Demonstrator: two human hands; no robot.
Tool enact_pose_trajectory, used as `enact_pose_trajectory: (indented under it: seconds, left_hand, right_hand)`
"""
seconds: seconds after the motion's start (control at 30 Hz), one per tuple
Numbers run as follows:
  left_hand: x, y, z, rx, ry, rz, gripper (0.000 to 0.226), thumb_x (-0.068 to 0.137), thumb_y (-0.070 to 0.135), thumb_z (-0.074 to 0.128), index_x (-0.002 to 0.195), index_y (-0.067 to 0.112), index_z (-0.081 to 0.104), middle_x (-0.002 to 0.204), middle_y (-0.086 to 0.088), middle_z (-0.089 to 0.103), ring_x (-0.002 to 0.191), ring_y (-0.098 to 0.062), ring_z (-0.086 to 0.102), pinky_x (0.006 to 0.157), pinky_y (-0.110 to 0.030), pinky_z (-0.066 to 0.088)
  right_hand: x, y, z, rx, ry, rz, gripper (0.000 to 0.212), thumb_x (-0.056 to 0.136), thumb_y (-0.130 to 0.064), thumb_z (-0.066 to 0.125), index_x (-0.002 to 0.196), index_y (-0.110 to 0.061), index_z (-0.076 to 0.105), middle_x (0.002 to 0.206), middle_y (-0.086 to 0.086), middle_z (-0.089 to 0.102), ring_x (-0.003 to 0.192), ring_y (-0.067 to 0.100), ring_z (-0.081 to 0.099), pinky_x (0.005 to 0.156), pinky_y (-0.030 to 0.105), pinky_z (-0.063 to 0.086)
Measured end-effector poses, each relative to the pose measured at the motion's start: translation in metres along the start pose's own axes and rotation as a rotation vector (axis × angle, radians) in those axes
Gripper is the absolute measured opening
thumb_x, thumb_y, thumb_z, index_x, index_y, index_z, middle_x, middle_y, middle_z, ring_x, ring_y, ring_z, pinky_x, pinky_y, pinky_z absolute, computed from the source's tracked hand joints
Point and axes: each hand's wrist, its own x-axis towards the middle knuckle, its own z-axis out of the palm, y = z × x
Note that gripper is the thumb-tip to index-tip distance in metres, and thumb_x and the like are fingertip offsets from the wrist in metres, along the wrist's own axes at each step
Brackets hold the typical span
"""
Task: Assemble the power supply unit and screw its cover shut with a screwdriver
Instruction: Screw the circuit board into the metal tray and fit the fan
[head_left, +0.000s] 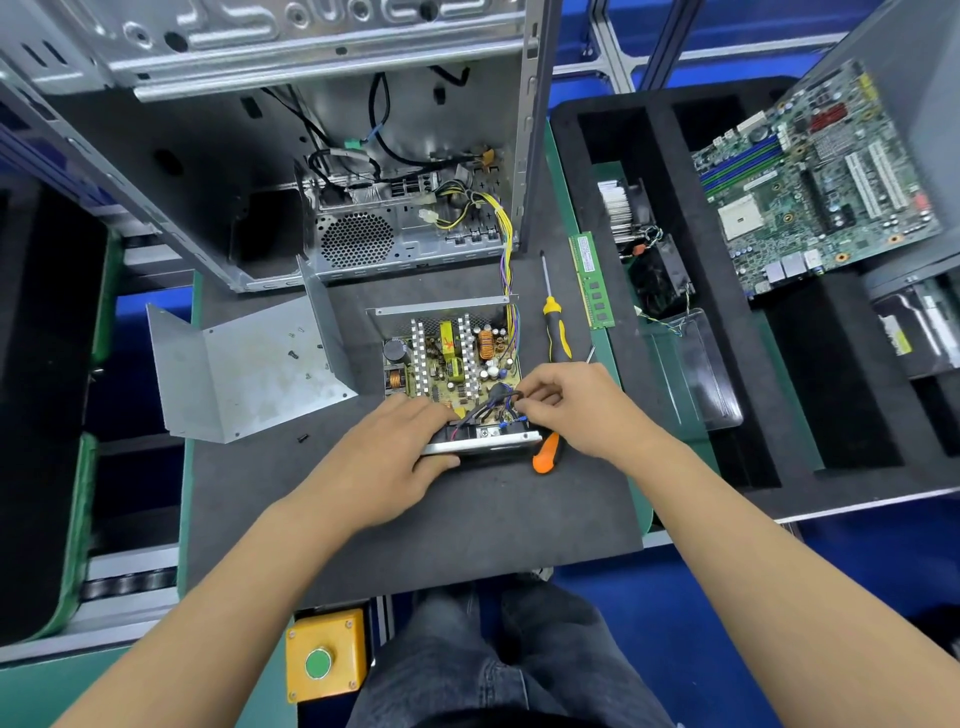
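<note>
I see the open power supply unit (451, 358) just beyond both hands: left hand (395, 457) grips its near edge, right hand (576, 405) pinches black wires (491, 405) (fan beneath hidden).

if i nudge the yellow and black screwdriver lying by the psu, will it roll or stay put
The yellow and black screwdriver would probably roll a little, since its handle looks rounded. The dark mat looks soft, which likely stops it soon. Its thin shaft should stay stiff.

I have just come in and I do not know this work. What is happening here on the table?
A person is assembling an open power supply unit on the dark mat. The left hand grips its near edge, while the right hand pinches the black wires inside. The metal cover lies off to the left, and the yellow screwdriver lies unused beside the unit.
</note>
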Motion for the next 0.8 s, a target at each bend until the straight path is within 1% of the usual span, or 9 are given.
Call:
enact_pose_trajectory:
  seconds: [0.07, 0.17, 0.27, 0.4, 0.47, 0.57, 0.6, 0.67, 0.8]
  left_hand:
    - [0.000, 0.000, 0.000, 0.005, 0.002, 0.001, 0.036, 0.098, 0.037, 0.060, 0.127, 0.017, 0.056, 0.114, 0.002, 0.058, 0.102, -0.019, 0.043, 0.092, -0.030, 0.037]
    - [0.000, 0.001, 0.000, 0.005, 0.003, 0.002, 0.036, 0.098, 0.037, 0.059, 0.127, 0.017, 0.056, 0.114, 0.002, 0.057, 0.102, -0.018, 0.042, 0.092, -0.030, 0.036]
    - [0.000, 0.000, 0.000, 0.006, 0.001, 0.002, 0.036, 0.098, 0.038, 0.059, 0.127, 0.018, 0.056, 0.114, 0.003, 0.057, 0.102, -0.018, 0.043, 0.092, -0.030, 0.037]
    - [-0.001, 0.000, -0.001, 0.011, -0.015, -0.001, 0.037, 0.098, 0.041, 0.058, 0.127, 0.019, 0.056, 0.114, 0.004, 0.057, 0.101, -0.017, 0.042, 0.092, -0.030, 0.037]
    - [-0.001, 0.000, -0.004, -0.051, -0.046, -0.027, 0.038, 0.097, 0.046, 0.057, 0.125, 0.021, 0.058, 0.112, 0.007, 0.058, 0.101, -0.014, 0.044, 0.091, -0.030, 0.038]
    - [0.002, -0.003, -0.011, -0.264, -0.021, -0.133, 0.027, 0.100, 0.041, 0.050, 0.101, 0.020, 0.066, 0.092, 0.008, 0.064, 0.088, -0.012, 0.052, 0.081, -0.029, 0.042]
    - [0.003, -0.003, -0.012, -0.311, 0.001, -0.172, 0.028, 0.102, 0.038, 0.048, 0.093, 0.018, 0.066, 0.084, 0.006, 0.063, 0.081, -0.012, 0.053, 0.075, -0.027, 0.042]
    - [0.005, -0.003, -0.014, -0.350, 0.048, -0.230, 0.026, 0.102, 0.029, 0.052, 0.086, 0.017, 0.069, 0.078, 0.005, 0.064, 0.077, -0.012, 0.053, 0.067, -0.015, 0.040]
    - [0.009, 0.002, -0.017, -0.261, 0.126, -0.201, 0.025, 0.101, 0.015, 0.056, 0.083, 0.006, 0.070, 0.078, -0.002, 0.066, 0.077, -0.011, 0.050, 0.072, -0.009, 0.036]
  right_hand:
    - [0.001, -0.003, -0.003, 0.017, -0.026, 0.024, 0.010, 0.088, -0.015, 0.074, 0.085, -0.024, 0.070, 0.075, -0.007, 0.068, 0.064, -0.003, 0.061, 0.066, 0.008, 0.048]
    - [-0.002, -0.007, -0.006, 0.150, -0.093, 0.087, 0.008, 0.089, -0.008, 0.072, 0.086, -0.016, 0.070, 0.072, 0.001, 0.070, 0.059, 0.007, 0.065, 0.060, 0.014, 0.052]
    - [-0.004, -0.011, -0.007, 0.203, -0.121, 0.115, 0.012, 0.089, -0.006, 0.071, 0.084, -0.017, 0.070, 0.070, 0.001, 0.069, 0.054, 0.005, 0.064, 0.056, 0.013, 0.050]
    - [-0.004, -0.012, -0.007, 0.179, -0.124, 0.126, 0.010, 0.089, -0.009, 0.072, 0.084, -0.018, 0.070, 0.074, 0.000, 0.068, 0.057, 0.008, 0.064, 0.057, 0.015, 0.050]
    - [-0.005, -0.013, -0.007, 0.189, -0.121, 0.126, 0.007, 0.089, -0.009, 0.071, 0.086, -0.015, 0.070, 0.073, 0.001, 0.068, 0.057, 0.009, 0.064, 0.057, 0.017, 0.051]
    - [-0.007, -0.016, -0.010, 0.203, -0.094, 0.089, 0.006, 0.089, -0.008, 0.071, 0.087, -0.013, 0.069, 0.073, 0.002, 0.069, 0.063, 0.009, 0.067, 0.062, 0.019, 0.054]
    - [-0.008, -0.018, -0.011, 0.196, -0.080, 0.069, 0.007, 0.089, -0.008, 0.071, 0.086, -0.014, 0.069, 0.073, 0.000, 0.069, 0.065, 0.008, 0.068, 0.063, 0.017, 0.053]
    - [-0.008, -0.023, -0.014, 0.195, -0.056, 0.043, 0.011, 0.090, -0.008, 0.071, 0.085, -0.018, 0.068, 0.073, -0.003, 0.069, 0.065, 0.006, 0.069, 0.063, 0.013, 0.051]
    - [-0.007, -0.036, -0.016, 0.186, 0.002, -0.001, 0.019, 0.089, -0.012, 0.072, 0.081, -0.027, 0.065, 0.076, -0.005, 0.069, 0.068, 0.008, 0.068, 0.064, 0.012, 0.047]
